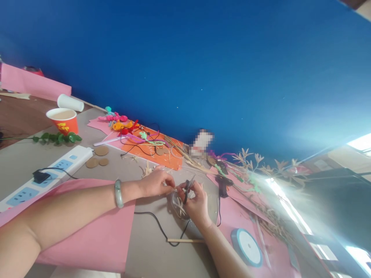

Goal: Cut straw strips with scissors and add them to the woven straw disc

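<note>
My right hand [197, 202] is closed around a small pair of scissors [186, 191] with dark handles, the blades pointing up and away. Beside it, my left hand [158, 182] comes in from the left, with a bangle on the wrist. Its thumb and fingertips are pinched together near the right fingertips; whatever is between them is too small to make out. Just below both hands is a round clear container [174, 204] holding short pale straw-like pieces [181, 209]. A thin wooden stick [185, 241] and a black cord [153, 217] lie nearer to me.
A white power strip [77, 154] with a black plug [41, 176] lies left, near a red paper cup [62, 120]. Pink paper [95, 235] covers the front. Orange paper [150, 152] with craft scraps sits along the blue wall [185, 65]. A ribbon spool [247, 247] lies right.
</note>
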### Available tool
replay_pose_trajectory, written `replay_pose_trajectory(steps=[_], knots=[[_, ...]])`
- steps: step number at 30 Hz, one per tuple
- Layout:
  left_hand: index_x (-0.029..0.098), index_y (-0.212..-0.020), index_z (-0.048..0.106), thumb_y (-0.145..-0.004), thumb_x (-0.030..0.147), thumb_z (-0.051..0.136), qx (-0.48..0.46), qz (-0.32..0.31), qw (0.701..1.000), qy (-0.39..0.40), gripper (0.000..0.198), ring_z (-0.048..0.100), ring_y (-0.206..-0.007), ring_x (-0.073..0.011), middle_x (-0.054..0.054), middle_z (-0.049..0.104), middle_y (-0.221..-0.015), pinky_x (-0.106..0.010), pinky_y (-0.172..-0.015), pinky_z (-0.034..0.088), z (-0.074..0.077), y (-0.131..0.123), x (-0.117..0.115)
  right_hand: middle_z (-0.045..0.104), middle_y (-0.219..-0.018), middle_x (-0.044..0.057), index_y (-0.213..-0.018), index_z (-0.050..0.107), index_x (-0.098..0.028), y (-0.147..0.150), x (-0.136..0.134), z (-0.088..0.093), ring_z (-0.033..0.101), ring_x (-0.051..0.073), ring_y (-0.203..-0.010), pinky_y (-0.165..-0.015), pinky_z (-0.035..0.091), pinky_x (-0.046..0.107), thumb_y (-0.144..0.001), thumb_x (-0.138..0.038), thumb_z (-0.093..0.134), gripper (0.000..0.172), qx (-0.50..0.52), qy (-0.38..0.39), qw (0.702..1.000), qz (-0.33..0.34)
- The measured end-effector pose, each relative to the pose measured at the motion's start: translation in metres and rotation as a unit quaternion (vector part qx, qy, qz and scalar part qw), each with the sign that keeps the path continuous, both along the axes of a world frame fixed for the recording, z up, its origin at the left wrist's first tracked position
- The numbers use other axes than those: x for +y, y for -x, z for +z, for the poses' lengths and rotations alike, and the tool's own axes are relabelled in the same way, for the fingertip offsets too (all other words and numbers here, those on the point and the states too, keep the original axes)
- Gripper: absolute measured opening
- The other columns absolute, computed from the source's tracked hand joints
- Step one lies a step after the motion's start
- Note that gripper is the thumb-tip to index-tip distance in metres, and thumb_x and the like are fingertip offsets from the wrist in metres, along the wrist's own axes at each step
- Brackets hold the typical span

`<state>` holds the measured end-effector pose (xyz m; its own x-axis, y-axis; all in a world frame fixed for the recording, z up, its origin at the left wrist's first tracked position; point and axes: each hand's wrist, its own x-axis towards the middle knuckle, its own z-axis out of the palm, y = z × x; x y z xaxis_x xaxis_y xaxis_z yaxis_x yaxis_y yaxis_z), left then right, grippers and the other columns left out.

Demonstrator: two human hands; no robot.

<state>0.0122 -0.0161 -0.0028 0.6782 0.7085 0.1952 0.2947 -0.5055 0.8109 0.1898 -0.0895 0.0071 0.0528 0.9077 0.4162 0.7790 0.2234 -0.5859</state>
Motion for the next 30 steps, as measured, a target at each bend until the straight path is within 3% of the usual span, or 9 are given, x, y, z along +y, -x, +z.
replay_pose_trajectory(steps=[6,14,23,30], knots=[[0.015,-0.074,0.067,-0.071,0.029,0.065,-0.101,0.039,0.987,0.116,0.014,0.060,-0.066,-0.0133,-0.002,0.069,-0.072,-0.026,-0.069,0.045,-0.005,-0.004,0.007,0.060,-0.063,-0.001,-0.069,0.058,-0.020,-0.010,0.007,0.006,0.052,0.016,-0.064,-0.067,0.038,0.029,-0.071,-0.039,0.064,0.019,-0.025,0.018,0.999,-0.039],[0.013,-0.072,0.065,-0.076,0.030,0.061,-0.201,0.037,0.952,0.227,0.017,0.061,-0.069,-0.0123,-0.004,0.070,-0.075,-0.023,-0.066,0.045,0.008,0.000,0.007,0.062,-0.065,-0.001,-0.069,0.056,-0.021,-0.021,0.006,0.018,0.053,0.016,-0.064,-0.069,0.036,0.030,-0.071,-0.040,0.060,0.019,-0.150,0.090,0.984,0.021],[0.014,-0.074,0.068,-0.074,0.032,0.061,-0.213,0.072,0.936,0.270,0.019,0.054,-0.064,-0.0106,0.000,0.066,-0.073,-0.021,-0.058,0.040,0.012,0.001,0.005,0.056,-0.055,-0.003,-0.059,0.050,-0.021,-0.017,0.004,0.022,0.050,0.014,-0.059,-0.063,0.035,0.026,-0.069,-0.043,0.063,0.028,-0.153,0.116,0.981,0.033],[0.014,-0.074,0.068,-0.074,0.032,0.060,-0.200,0.069,0.948,0.238,0.019,0.053,-0.063,-0.0107,0.000,0.063,-0.068,-0.020,-0.057,0.040,0.012,0.002,0.005,0.054,-0.052,-0.002,-0.057,0.052,-0.020,-0.021,0.004,0.015,0.047,0.014,-0.059,-0.058,0.033,0.024,-0.067,-0.041,0.064,0.027,-0.158,0.119,0.980,0.023]])
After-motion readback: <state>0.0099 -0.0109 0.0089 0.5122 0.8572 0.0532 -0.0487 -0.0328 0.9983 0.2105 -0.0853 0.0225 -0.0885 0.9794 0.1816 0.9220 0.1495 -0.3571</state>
